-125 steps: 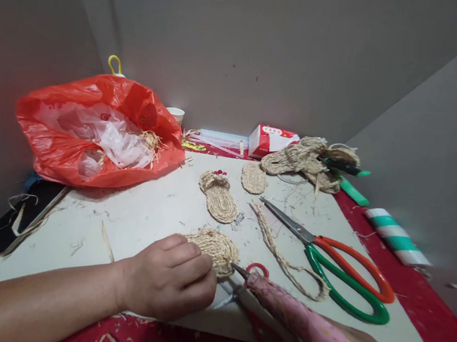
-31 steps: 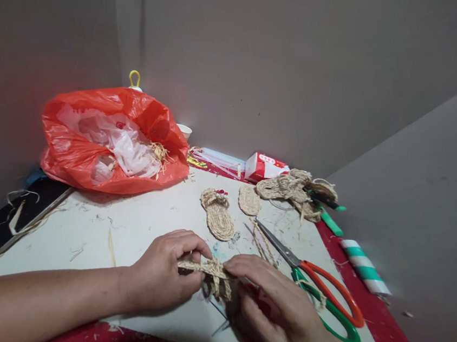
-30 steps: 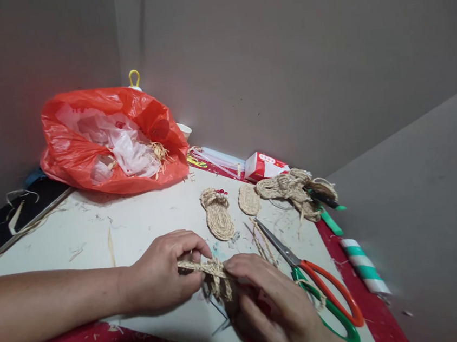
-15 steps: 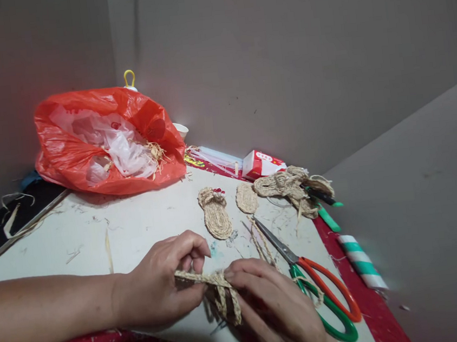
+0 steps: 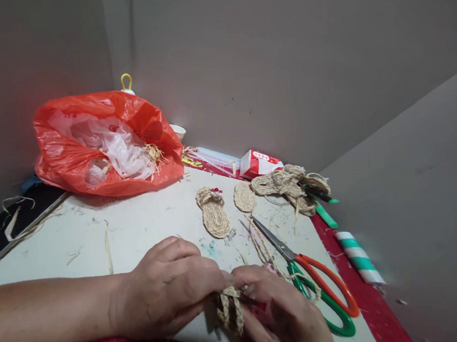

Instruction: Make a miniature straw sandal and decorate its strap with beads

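My left hand (image 5: 171, 287) is closed, its thumb and fingers pinching the top of a small piece of braided straw (image 5: 229, 313). From the other side my right hand (image 5: 284, 309) grips the same piece, with its fingertips close to the left ones. Loops of flat plait hang below the fingers; the rest is hidden by the hands. Something reddish shows in part under the right fingers, too covered to name. Beyond the hands lie a miniature woven straw slipper (image 5: 215, 218) with red beads and a plain oval straw sole (image 5: 244, 198).
Scissors (image 5: 288, 253) with orange and green handles lie at the right, beside a loose straw braid (image 5: 260, 242). More woven straw pieces (image 5: 274, 183) are heaped behind. A red plastic bag (image 5: 74, 179) stands back left. A striped green-and-white object (image 5: 359, 258) sits on the right edge.
My left hand has moved right and closed over the top of the plait, bringing its fingers up against my right hand. The plait end that stuck out leftward is now covered.
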Available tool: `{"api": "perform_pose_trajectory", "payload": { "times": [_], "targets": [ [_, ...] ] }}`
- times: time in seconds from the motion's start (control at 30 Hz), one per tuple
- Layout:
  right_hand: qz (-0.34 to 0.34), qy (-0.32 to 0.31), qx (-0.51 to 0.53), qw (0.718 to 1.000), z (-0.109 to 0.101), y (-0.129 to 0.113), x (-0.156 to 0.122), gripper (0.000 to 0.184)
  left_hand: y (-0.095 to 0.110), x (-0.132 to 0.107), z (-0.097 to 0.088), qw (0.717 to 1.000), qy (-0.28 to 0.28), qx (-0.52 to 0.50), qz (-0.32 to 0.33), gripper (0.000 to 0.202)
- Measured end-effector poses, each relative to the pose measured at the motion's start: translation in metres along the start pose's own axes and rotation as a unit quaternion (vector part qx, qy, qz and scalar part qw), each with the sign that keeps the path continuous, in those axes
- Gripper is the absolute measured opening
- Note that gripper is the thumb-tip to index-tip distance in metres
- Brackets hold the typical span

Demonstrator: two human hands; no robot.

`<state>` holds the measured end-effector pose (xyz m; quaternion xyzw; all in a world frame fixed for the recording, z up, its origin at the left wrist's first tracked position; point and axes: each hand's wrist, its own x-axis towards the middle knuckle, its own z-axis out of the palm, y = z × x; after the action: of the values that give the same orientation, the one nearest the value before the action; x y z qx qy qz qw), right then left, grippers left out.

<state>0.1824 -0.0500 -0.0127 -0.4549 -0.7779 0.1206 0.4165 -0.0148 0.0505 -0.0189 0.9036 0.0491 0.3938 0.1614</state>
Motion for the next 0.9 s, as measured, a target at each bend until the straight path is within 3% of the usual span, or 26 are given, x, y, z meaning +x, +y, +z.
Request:
{"api": "perform_pose_trajectory", "payload": {
  "times": [0.27, 0.47, 0.63, 0.9],
  "targets": [
    [0.011, 0.06, 0.055, 0.997, 0.005, 0.001, -0.002, 0.041, 0.003, 0.004, -0.011, 0.996, -0.027, 0.064, 0.056, 0.036],
    [0.061, 0.077, 0.075, 0.992, 0.011, -0.002, -0.002, 0.033, 0.002, 0.001, -0.012, 0.996, -0.04, 0.058, 0.059, 0.04],
    [0.16, 0.096, 0.045, 0.981, 0.014, -0.002, -0.001, 0.02, -0.001, 0.0, -0.007, 0.997, -0.058, 0.038, 0.023, 0.04],
    [0.247, 0.071, 0.106, 0.961, 0.013, 0.001, 0.009, 0.009, -0.004, 0.005, 0.0, 0.998, -0.008, -0.04, -0.042, 0.035]
  ]
}}
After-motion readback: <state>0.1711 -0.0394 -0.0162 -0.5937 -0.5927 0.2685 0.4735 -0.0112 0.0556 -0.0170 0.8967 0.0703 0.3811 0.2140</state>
